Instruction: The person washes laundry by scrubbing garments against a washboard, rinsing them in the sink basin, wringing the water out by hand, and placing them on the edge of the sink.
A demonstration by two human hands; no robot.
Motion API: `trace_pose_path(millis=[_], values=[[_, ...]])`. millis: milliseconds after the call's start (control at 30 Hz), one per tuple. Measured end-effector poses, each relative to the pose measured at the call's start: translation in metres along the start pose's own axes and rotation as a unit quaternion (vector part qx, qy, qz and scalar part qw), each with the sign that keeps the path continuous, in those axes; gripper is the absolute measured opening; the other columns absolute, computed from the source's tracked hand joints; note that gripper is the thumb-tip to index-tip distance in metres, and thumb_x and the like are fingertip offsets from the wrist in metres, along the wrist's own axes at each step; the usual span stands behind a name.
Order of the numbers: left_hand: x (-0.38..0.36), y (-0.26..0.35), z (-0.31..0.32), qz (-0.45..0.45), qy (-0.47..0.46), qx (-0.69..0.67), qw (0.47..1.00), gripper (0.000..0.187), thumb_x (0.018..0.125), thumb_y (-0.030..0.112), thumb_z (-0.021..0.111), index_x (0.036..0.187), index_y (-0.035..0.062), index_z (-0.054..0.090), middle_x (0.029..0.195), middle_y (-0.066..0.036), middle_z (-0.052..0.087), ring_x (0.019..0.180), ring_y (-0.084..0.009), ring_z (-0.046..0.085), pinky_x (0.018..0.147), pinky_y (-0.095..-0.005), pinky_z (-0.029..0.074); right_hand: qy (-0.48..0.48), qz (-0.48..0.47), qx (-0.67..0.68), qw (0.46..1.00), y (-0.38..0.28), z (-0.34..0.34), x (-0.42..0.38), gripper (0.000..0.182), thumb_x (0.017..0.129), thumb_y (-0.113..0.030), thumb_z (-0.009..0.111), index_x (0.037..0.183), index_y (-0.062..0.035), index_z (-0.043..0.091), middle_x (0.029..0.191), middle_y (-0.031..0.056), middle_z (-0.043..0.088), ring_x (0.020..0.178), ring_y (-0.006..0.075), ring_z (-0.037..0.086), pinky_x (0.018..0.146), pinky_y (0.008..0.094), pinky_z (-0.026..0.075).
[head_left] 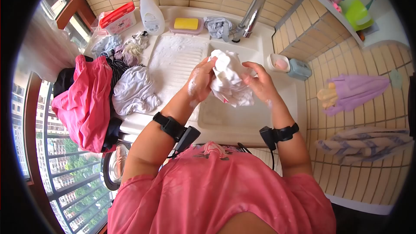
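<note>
A bunched white cloth [229,78] hangs over the sink basin [234,115]. My left hand [201,80] has its fingers wrapped on the cloth's left side, with suds on the hand and wrist. My right hand [260,82] is at the cloth's right edge, fingers apart and curved toward it; the fingertips come near or touch the fabric. Left of the basin lies the ribbed washboard surface [177,58], with foam on it. The faucet [253,15] rises behind the basin.
Pink clothing [86,104], a pale garment [135,91] and smaller cloths lie at the left. Behind are a red-lidded box [118,19], a spray bottle [150,13], a yellow sponge [186,23] and a grey cloth [218,27]. Soap dishes [278,63] sit at the right.
</note>
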State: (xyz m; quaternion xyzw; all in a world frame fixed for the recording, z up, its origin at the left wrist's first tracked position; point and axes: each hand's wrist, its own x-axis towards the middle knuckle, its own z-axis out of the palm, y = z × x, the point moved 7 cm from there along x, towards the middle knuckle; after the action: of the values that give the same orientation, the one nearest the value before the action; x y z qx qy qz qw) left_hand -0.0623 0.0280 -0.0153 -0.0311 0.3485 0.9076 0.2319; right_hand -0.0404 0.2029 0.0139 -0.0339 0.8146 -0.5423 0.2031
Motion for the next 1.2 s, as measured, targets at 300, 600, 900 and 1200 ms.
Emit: trace_pose_path(millis=[300,600,900,1200], values=[[-0.003,0.024,0.028,0.033,-0.042,0.022,0.998,0.025,0.102,0.024,0.056,0.120,0.0068,0.052,0.108,-0.006,0.064,0.100,-0.0178,0.064,0.090,-0.0358,0.053,0.017,-0.126,-0.057,0.990,-0.029,0.022,-0.008,0.068,0.090,-0.040,0.074,0.138,0.0026,0.050,0.125,0.0106,0.062,0.113,0.0179,0.058,0.100,0.0334,0.045],[-0.006,0.122,0.042,0.439,0.057,0.520,0.730,0.032,0.089,0.030,0.071,0.092,-0.0006,0.062,0.082,-0.010,0.063,0.079,-0.0181,0.060,0.073,-0.0320,0.050,0.132,-0.127,-0.169,0.968,-0.025,-0.052,-0.030,0.039,0.103,-0.031,0.054,0.111,0.0057,0.063,0.092,0.0122,0.067,0.085,0.0148,0.058,0.081,0.0303,0.047],[-0.014,0.126,0.116,0.276,-0.034,0.509,0.815,0.034,0.095,0.033,0.065,0.095,-0.0012,0.062,0.080,-0.004,0.059,0.076,-0.0120,0.055,0.069,-0.0282,0.046,0.232,-0.145,-0.087,0.958,-0.032,-0.079,-0.051,0.033,0.102,-0.028,0.057,0.112,0.0022,0.066,0.104,0.0064,0.068,0.091,0.0127,0.061,0.082,0.0293,0.048],[0.007,0.143,0.111,0.271,-0.048,0.574,0.771,0.043,0.091,0.045,0.073,0.091,0.0035,0.062,0.076,-0.001,0.057,0.074,-0.0096,0.055,0.067,-0.0261,0.046,0.030,-0.153,-0.004,0.988,-0.047,-0.084,-0.077,0.049,0.088,-0.026,0.077,0.122,0.0052,0.062,0.104,0.0052,0.066,0.096,0.0100,0.060,0.088,0.0264,0.048]])
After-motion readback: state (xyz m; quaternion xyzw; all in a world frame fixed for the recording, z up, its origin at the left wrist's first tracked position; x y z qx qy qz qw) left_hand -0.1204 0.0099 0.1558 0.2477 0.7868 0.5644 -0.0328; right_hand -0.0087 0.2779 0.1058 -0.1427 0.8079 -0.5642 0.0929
